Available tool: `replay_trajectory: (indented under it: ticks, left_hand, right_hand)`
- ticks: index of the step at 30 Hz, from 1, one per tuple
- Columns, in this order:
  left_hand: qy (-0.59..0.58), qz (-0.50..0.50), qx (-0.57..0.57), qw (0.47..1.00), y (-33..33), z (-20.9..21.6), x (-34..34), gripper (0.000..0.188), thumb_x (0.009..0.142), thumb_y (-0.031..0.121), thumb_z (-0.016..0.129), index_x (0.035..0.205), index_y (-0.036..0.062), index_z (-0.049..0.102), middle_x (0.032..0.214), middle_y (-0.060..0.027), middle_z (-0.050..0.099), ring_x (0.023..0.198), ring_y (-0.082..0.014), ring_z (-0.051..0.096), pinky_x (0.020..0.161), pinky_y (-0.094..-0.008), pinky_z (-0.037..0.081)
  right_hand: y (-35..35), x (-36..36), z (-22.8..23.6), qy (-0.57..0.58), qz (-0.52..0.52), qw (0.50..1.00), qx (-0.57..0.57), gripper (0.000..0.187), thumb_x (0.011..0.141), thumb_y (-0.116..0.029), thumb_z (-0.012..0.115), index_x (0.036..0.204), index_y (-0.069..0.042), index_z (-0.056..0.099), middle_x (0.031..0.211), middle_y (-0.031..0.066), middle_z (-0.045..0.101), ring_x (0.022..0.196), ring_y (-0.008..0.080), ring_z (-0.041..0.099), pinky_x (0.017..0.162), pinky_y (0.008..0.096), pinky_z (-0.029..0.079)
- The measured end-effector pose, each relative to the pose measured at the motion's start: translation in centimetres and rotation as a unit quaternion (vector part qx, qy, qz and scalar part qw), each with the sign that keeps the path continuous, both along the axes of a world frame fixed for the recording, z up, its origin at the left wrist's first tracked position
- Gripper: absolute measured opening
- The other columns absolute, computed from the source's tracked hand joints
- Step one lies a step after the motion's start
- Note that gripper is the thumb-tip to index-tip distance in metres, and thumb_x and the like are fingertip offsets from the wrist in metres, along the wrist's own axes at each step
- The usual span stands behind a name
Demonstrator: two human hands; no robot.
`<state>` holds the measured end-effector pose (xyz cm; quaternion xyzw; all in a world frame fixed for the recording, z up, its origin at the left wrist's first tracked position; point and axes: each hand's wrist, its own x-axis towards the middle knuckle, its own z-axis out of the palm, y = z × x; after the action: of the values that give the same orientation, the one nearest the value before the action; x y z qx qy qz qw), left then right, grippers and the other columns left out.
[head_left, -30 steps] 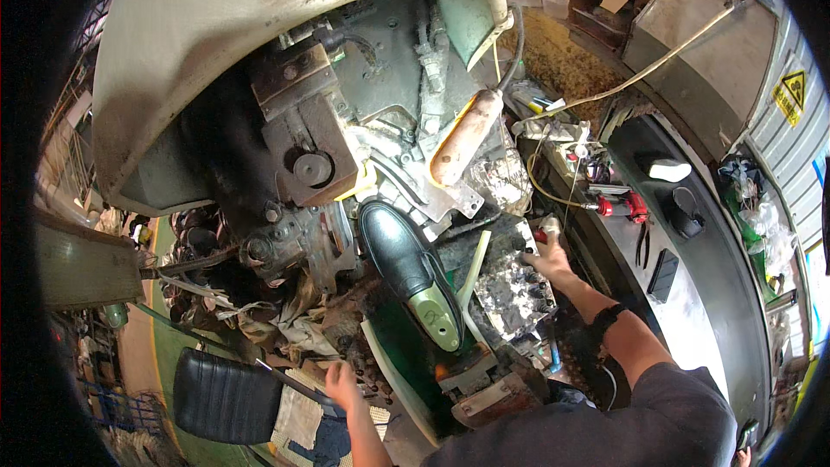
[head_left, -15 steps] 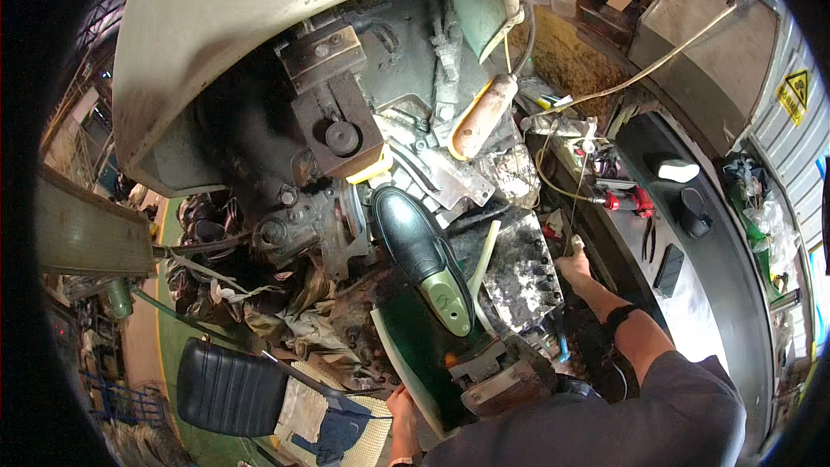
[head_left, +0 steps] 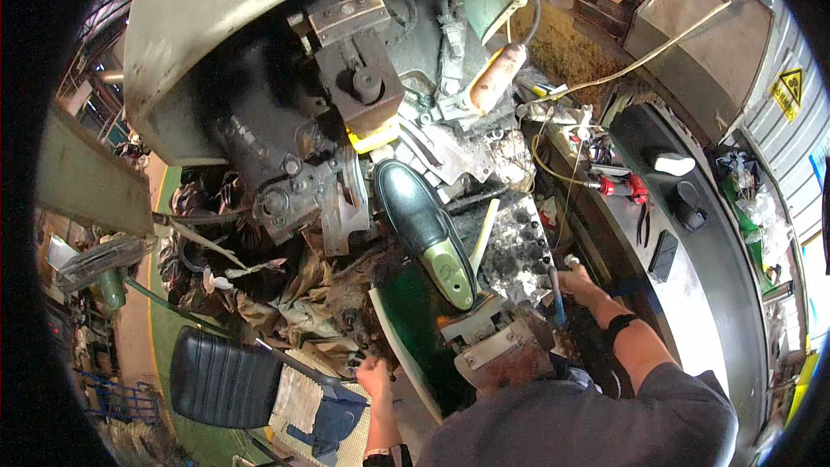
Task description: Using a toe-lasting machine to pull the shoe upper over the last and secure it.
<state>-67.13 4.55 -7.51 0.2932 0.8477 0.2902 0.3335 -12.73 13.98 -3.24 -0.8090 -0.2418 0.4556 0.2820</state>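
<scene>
A black leather shoe on a green shoe last lies sole-down in the middle of a large machine, toe pointing away under its dark metal head block. Neither hand touches the shoe. My left hand is closed, low beside the machine and close to the chair's armrest; what its fingers hold, if anything, is hidden. To the right of the machine's knobbed panel, my right hand is closed, with a small whitish bit at its fingertips. A blue-ended tube stands just left of it.
A black chair stands at lower left, with cloth beside it. On the right, a long bench carries a phone, pliers and a red tool. A handled lamp-like piece hangs by the machine head. Crumpled material lies left of the machine.
My left hand has moved forward and left, away from the edge of the green plate. My right hand has drawn slightly nearer. The whole view has shifted a little; the shoe remains on the machine.
</scene>
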Motion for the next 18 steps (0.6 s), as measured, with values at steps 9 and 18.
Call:
replay_trajectory:
  ticks: [9, 18]
  left_hand:
    - [-0.162, -0.117, 0.334, 0.921, 9.3, 21.9, 11.8, 0.046, 0.096, 0.011, 0.066, 0.137, -0.0029, 0.052, 0.129, -0.023, 0.063, 0.119, -0.0269, 0.062, 0.104, -0.0372, 0.047]
    - [0.174, -0.218, 0.364, 0.889, 11.7, 28.1, 24.2, 0.114, 0.073, 0.023, 0.085, 0.157, 0.0066, 0.009, 0.133, -0.0383, 0.044, 0.121, -0.0523, 0.049, 0.105, -0.0519, 0.042]
  right_hand:
    - [4.3, -2.2, 14.8, 0.208, 0.077, 0.933, 0.282, 0.029, 0.091, -0.005, 0.066, 0.117, 0.006, 0.061, 0.091, 0.0103, 0.07, 0.081, 0.0174, 0.069, 0.068, 0.0277, 0.054]
    - [3.7, -9.4, 17.2, -0.149, 0.425, 0.839, 0.306, 0.038, 0.088, -0.035, 0.072, 0.113, -0.007, 0.07, 0.076, 0.0135, 0.072, 0.076, 0.0285, 0.073, 0.066, 0.0394, 0.056]
